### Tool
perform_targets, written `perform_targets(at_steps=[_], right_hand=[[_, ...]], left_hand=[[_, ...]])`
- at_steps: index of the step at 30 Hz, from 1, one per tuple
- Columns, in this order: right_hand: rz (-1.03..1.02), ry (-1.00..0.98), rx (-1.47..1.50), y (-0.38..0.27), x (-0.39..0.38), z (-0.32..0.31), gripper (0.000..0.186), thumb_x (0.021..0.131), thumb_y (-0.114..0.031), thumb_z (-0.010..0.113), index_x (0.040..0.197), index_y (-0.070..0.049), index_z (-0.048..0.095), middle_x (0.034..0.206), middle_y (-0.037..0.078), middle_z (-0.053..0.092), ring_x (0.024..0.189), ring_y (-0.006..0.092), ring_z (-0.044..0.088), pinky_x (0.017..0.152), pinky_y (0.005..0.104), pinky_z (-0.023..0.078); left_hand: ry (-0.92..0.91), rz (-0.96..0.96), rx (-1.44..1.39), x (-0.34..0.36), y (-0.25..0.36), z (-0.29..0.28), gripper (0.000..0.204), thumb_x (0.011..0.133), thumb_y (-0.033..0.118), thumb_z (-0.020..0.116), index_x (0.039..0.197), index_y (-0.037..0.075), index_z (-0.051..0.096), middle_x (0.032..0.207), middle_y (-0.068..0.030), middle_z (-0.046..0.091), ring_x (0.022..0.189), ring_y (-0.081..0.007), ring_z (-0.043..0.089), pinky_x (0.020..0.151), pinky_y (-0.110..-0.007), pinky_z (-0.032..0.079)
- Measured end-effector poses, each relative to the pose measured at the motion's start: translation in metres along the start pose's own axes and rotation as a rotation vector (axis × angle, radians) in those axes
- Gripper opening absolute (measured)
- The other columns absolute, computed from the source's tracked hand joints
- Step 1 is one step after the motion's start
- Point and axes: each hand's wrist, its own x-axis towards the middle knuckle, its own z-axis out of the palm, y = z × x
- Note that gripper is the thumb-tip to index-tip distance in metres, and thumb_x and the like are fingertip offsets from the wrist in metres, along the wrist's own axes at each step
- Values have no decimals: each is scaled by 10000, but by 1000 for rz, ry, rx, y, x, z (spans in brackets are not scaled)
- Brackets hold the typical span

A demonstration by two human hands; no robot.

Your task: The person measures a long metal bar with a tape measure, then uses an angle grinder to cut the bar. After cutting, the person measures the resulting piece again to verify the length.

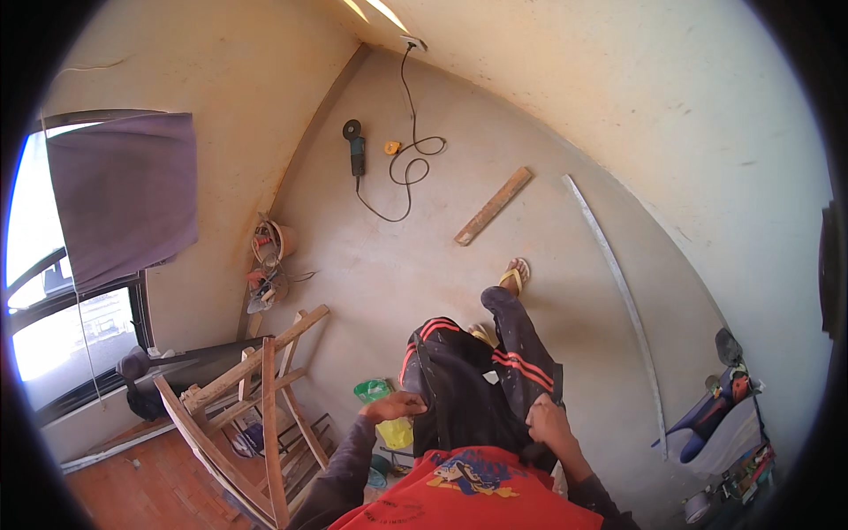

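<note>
Here, both hands grip the waistband of the dark trousers [468, 389]: the left hand [393, 406] is curled at the left hip, the right hand [548, 422] is clenched at the right hip. An angle grinder [355, 146] lies well apart on the floor [397, 265].

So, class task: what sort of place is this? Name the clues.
Probably a room under renovation: an angle grinder with its cord on the bare floor, a loose wooden plank, and a rough wooden frame by the window.

Bare grey concrete floor [397, 265], beige plastered walls [662, 106], bright window [35, 265] with purple curtain [124, 194]
</note>
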Motion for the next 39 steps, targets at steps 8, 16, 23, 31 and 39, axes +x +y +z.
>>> perform_targets(at_steps=[8,16,23,31,39], right_hand=[[63,-425,1125,78,149,-38,296,915,-259,608,988,21,672,910,93,670,789,162,680,691,283,528],[637,813,-152,448,502,-38,670,886,-216,644,1448,-83,305,1402,248,365,1261,409,418,1019,464,393],[528,969,-10,477,455,-102,557,811,-317,718,1270,-64,529,1277,161,486,1196,322,496,997,408,416],[672,861,-160,386,484,-87,510,770,-83,714,1210,-62,458,1295,148,425,1091,353,555,880,446,497],[344,943,-119,271,516,-61,476,775,-67,698,1208,-51,499,1287,146,415,1066,351,555,888,451,483]], left_hand=[[503,291,593,225,107,-329,374,861,272,682,1164,78,578,913,-138,688,812,-237,678,747,-362,520],[1115,536,1058,553,150,-623,559,864,264,663,1340,61,449,1236,-255,546,1175,-407,499,985,-433,409],[841,484,1219,511,192,-691,792,891,378,643,1486,96,203,1452,-314,260,1311,-485,343,1064,-473,351],[946,580,1341,522,191,-740,732,779,148,746,1360,21,319,1276,-293,420,1175,-470,467,978,-480,431],[1094,605,1256,487,192,-707,619,899,260,627,1385,29,323,1219,-272,469,1106,-452,490,930,-476,426]])
